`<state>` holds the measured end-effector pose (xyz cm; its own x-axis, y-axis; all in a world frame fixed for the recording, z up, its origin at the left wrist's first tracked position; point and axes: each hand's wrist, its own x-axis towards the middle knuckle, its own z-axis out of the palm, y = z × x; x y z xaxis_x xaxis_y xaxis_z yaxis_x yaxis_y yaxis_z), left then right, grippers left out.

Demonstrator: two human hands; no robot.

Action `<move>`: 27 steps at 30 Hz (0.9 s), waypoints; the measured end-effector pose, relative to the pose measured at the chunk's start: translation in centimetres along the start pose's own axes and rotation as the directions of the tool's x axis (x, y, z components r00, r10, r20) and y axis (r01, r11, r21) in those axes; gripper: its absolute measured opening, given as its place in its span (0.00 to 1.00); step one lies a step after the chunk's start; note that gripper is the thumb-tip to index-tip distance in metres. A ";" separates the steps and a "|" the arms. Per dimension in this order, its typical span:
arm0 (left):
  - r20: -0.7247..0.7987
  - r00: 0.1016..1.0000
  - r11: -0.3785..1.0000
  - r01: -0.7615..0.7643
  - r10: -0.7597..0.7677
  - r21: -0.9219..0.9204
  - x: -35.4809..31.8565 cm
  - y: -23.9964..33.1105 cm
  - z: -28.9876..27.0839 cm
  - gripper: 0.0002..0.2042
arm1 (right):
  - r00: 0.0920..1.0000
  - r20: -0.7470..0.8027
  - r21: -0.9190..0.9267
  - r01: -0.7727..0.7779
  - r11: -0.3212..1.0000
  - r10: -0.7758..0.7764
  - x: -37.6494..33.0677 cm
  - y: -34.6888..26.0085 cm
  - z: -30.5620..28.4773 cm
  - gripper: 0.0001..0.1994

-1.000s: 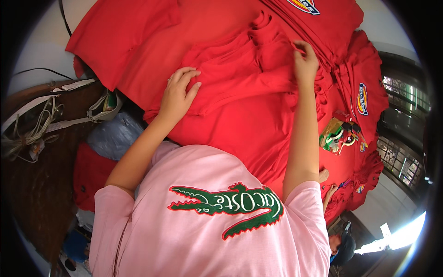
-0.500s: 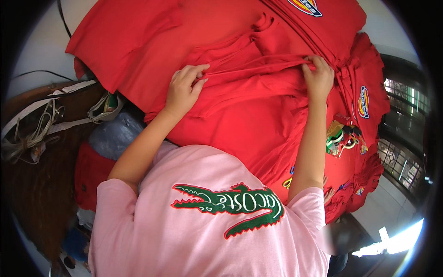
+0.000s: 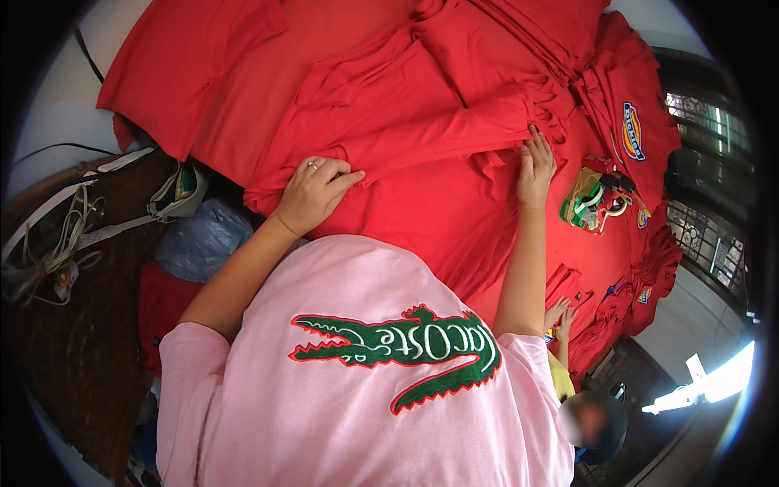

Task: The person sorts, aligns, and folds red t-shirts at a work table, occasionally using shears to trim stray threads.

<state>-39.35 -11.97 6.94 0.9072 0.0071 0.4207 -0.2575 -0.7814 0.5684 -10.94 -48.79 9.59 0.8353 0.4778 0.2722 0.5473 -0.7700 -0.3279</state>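
A red shirt (image 3: 422, 146) lies loosely spread and creased in front of me, with a folded band running between my hands. My left hand (image 3: 315, 195), with a ring on one finger, has its fingers curled together on the band's near left part. At the band's right end, my right hand (image 3: 535, 169) touches the cloth with its fingers stretched out and the thumb apart. The fabric under my left fingers is partly hidden.
More red shirts with patches (image 3: 632, 134) lie to the right, near a clear bag of small tools (image 3: 596, 199). A co-worker's hands (image 3: 561, 316) rest on red cloth at the lower right. Left stand a bluish plastic bag (image 3: 203, 243) and bundled cords (image 3: 61, 235).
The shirt's cloth has been drawn toward me and laid flatter. Both hands have moved nearer my body; my right fingers have straightened from a pinch. The co-worker's hands show more.
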 end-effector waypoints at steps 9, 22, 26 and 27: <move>0.011 0.993 0.988 0.120 -0.120 -0.092 0.3 0.6 -0.6 0.11 | 0.959 0.034 -0.013 -0.280 0.960 0.280 2.9 -1.2 -0.5 0.14; -0.157 0.906 0.900 0.413 -0.392 0.137 7.5 -4.5 0.8 0.21 | 0.996 -0.090 0.410 0.037 0.911 0.000 20.8 -9.6 9.0 0.24; -0.162 0.896 0.896 0.432 -0.413 0.105 7.5 -6.0 0.9 0.18 | 0.991 0.064 0.386 -0.136 0.913 0.121 23.1 -11.0 10.7 0.26; -0.168 0.892 0.897 0.436 -0.420 0.074 7.3 -6.3 0.9 0.17 | 0.994 0.068 0.367 -0.109 0.924 0.091 23.4 -10.9 10.4 0.24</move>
<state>-30.81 -7.52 5.76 0.8614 0.4390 0.2556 0.1889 -0.7439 0.6411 3.18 -24.86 10.16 0.8831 0.4335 0.1794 0.4338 -0.6086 -0.6644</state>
